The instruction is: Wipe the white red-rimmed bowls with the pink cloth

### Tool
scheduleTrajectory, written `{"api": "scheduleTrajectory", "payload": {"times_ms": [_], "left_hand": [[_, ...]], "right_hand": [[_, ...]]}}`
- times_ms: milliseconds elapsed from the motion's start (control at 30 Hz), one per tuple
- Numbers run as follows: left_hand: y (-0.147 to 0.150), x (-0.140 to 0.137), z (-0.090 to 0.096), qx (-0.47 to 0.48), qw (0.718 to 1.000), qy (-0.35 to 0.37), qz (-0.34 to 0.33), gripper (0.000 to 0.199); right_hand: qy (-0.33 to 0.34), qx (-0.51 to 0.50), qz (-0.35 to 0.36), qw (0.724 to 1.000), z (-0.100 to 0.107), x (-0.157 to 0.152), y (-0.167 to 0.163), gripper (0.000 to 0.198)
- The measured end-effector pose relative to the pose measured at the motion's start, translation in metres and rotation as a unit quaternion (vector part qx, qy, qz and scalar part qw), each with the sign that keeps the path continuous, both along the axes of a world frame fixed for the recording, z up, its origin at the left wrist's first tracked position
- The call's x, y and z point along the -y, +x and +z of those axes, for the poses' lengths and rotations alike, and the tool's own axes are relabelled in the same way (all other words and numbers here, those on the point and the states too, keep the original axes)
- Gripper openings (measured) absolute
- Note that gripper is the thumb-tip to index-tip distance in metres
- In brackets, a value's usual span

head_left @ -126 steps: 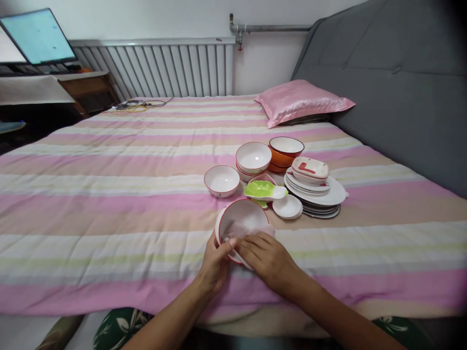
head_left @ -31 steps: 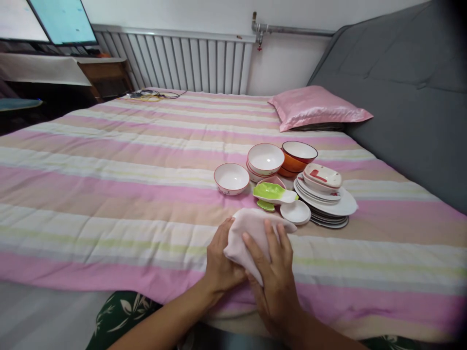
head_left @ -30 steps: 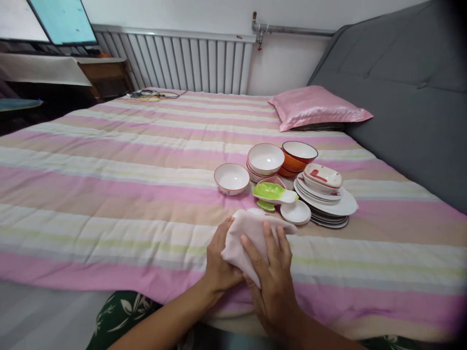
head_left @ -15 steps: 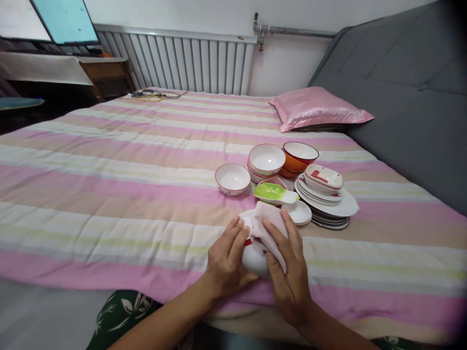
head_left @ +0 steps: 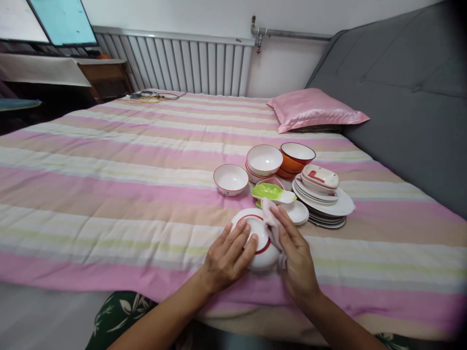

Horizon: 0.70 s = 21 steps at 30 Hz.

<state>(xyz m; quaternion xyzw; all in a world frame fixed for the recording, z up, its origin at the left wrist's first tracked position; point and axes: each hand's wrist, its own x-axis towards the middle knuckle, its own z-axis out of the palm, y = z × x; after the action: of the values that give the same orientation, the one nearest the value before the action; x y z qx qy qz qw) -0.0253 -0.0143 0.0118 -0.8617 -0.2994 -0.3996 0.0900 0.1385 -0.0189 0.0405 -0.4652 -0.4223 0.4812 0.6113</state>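
A white bowl (head_left: pixel 264 260) with red rings lies upside down at the near side of the bed. My left hand (head_left: pixel 228 253) grips it from the left, its fingers spread across the upturned base. In my right hand (head_left: pixel 297 257) is a pale pink cloth (head_left: pixel 270 218), pressed to the bowl's right side. Just beyond are a green leaf-shaped dish (head_left: pixel 268 191) and a small white dish (head_left: pixel 298 213). A red-rimmed white bowl (head_left: pixel 230 180) stands upright farther left.
Stacked white bowls (head_left: pixel 264 160) and orange bowls (head_left: pixel 292 164) stand behind. To the right, a pile of plates (head_left: pixel 345 204) carries small rectangular dishes (head_left: pixel 321 176). A pink pillow (head_left: pixel 317 109) lies by the grey headboard (head_left: pixel 394 97); cables (head_left: pixel 156 96) lie at the far edge.
The bowl has turned so its ringed base faces up. My left hand has shifted from its side onto the base, and the cloth has moved from over the bowl to its right side.
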Motion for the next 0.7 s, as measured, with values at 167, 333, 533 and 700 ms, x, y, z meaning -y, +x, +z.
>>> {"api": "scheduleTrajectory", "payload": {"times_ms": [167,333,533,700], "left_hand": [[0.001,-0.006,0.012,-0.066,0.987,0.146,0.005,0.024],[-0.002,-0.013,0.011,-0.098,0.979,0.176,-0.016,0.028],[-0.003,-0.015,0.006,-0.148,0.976,0.155,-0.026,0.047],[-0.004,-0.019,-0.005,-0.088,0.991,0.104,-0.004,0.066]], "right_hand": [[-0.081,-0.078,0.006,0.994,0.005,-0.011,0.005,0.058],[-0.163,-0.171,0.084,0.968,0.009,-0.026,0.010,0.039],[-0.255,-0.346,0.106,0.897,0.003,-0.038,0.010,0.025],[-0.282,-0.393,0.084,0.871,-0.003,-0.042,0.012,0.024]]}}
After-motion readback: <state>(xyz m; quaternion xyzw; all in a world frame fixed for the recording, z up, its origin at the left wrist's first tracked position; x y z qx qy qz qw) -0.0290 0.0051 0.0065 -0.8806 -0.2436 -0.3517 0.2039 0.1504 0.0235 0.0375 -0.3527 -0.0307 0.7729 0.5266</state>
